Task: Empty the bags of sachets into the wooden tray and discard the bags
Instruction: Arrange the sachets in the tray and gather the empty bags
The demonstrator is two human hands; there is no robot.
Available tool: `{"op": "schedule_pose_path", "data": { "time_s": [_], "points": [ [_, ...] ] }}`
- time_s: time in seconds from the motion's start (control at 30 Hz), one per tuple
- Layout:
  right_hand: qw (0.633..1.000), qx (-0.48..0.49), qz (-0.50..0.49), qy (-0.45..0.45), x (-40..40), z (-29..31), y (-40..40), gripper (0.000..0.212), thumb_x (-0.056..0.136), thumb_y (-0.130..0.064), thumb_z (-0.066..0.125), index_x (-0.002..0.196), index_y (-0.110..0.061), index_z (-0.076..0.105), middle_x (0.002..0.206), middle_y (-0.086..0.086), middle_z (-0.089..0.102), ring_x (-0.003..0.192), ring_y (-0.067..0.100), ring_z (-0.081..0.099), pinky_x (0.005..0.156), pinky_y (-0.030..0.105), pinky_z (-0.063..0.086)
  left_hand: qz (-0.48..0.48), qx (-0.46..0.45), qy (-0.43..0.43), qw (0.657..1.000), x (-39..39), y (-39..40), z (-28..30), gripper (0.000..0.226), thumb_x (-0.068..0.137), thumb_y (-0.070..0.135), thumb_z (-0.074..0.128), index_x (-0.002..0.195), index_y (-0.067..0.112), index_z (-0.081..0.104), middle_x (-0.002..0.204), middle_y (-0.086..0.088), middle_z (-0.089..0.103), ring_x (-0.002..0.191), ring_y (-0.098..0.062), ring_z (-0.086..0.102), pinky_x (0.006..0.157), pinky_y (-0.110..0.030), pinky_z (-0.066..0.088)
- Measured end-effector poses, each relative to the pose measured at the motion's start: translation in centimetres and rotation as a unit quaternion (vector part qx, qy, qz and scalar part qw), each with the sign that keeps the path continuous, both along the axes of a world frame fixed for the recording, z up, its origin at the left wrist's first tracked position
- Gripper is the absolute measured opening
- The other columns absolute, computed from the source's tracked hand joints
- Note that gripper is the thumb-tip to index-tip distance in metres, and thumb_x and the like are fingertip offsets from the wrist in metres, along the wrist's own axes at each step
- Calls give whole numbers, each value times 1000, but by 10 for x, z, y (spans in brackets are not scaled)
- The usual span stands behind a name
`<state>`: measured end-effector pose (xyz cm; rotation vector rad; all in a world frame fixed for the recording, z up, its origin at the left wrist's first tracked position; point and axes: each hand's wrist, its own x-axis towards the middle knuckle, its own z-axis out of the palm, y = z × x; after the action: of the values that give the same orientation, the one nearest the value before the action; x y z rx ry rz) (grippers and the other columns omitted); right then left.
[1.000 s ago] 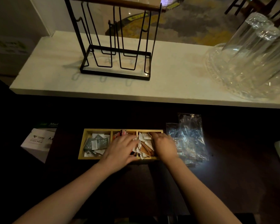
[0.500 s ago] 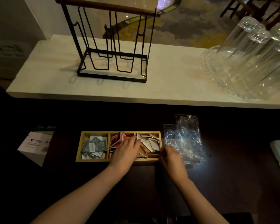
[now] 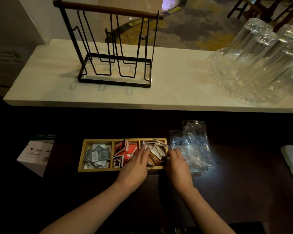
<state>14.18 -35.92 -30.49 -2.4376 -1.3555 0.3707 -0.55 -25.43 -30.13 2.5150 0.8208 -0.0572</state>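
Left hand (image 3: 136, 163): fingers straight and spread, resting flat on the sachets (image 3: 156, 152) in the right compartment of the wooden tray (image 3: 98, 170).
Right hand (image 3: 177, 163): at the tray's right end, beside the bags; whether it pinches anything cannot be told.
Bags (image 3: 192, 146): clear, apparently empty, lying on the dark desk (image 3: 243, 183) just right of the tray.
Tray: all three compartments hold sachets.
Risk: the heaped right compartment could spill over the rim if pressed unevenly; slippery bags may slide away when gathered.
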Motion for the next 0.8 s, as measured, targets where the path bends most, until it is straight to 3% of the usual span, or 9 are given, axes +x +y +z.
{"op": "schedule_pose_path", "data": {
  "time_s": [0.07, 0.13, 0.2, 0.27, 0.37, 0.47, 0.57, 0.7, 0.8],
  "points": [
    [1000, 13, 5, 12, 0, 1, -3, 26, 83, -8, 65, 103, -17, 52, 105, -1, 55, 80, 14, 58, 64, 28, 53, -13, 4, 9, 1000, -12, -6, -5, 72, 98, 26, 44, 150, 20, -5, 160, -3, -15, 141, -17, 27, 104, -26, 40],
    [1000, -1, 21, 8, -2, -1, -2, 22, 84, -11, 63, 102, -18, 53, 102, 0, 58, 81, 15, 59, 66, 30, 53, -28, 20, 32, 999, -23, -10, -14, 71, 98, 29, 42, 150, 16, -3, 159, -4, -16, 145, -17, 16, 114, -28, 23],
    [999, -14, 36, -1, -2, -5, 2, 22, 85, -9, 62, 104, -17, 54, 103, 1, 60, 83, 17, 60, 69, 31, 55, -59, 77, 39, 995, -26, -11, -21, 70, 94, 33, 48, 150, 10, 11, 160, -10, 1, 145, -21, 17, 115, -32, 15],
    [998, -29, 62, -4, -1, -5, 6, 20, 86, -9, 60, 104, -17, 56, 103, 1, 61, 85, 17, 60, 72, 30, 54, -82, 123, 62, 987, -23, -12, -22, 69, 88, 39, 56, 143, 4, 34, 153, -16, 27, 140, -26, 32, 113, -40, 22],
    [995, -20, 96, 36, 12, 3, 7, 13, 90, -15, 58, 102, -18, 58, 100, -3, 62, 86, 12, 61, 71, 22, 52, -83, 146, 82, 982, -17, -13, -15, 64, 90, 40, 52, 141, 4, 38, 152, -17, 31, 140, -29, 31, 114, -43, 20],
    [993, 63, -84, 59, 55, 12, -1, 12, 89, -14, 58, 100, -14, 62, 94, -1, 65, 81, 13, 63, 64, 16, 44, -58, 154, 63, 984, -11, -13, -7, 62, 87, 36, 57, 139, 6, 40, 147, -16, 42, 136, -29, 38, 112, -42, 29],
    [954, 55, -293, 38, 112, 5, -10, 26, 87, -14, 60, 110, -3, 58, 110, 20, 61, 98, 39, 60, 78, 38, 47, -80, 164, 23, 983, 1, -11, 3, 74, 81, 38, 64, 142, 10, 32, 145, -16, 43, 133, -30, 42, 108, -44, 35],
    [921, -98, -361, 111, 146, -12, -17, 60, 88, -33, 62, 129, 5, 41, 133, 29, 44, 120, 47, 44, 98, 48, 39, -120, 191, -14, 974, 32, 2, 11, 71, 91, 43, 47, 150, 21, 13, 157, -14, 19, 144, -31, 21, 114, -48, 26],
    [907, -112, -373, 162, 152, -21, -17, 67, 84, -37, 66, 129, 6, 42, 133, 27, 46, 122, 44, 45, 99, 45, 39, -172, 191, 26, 966, 47, 8, 7, 61, 99, 46, 29, 151, 28, 3, 160, -4, 0, 147, -24, 0, 119, -46, 7]
  ]
}}
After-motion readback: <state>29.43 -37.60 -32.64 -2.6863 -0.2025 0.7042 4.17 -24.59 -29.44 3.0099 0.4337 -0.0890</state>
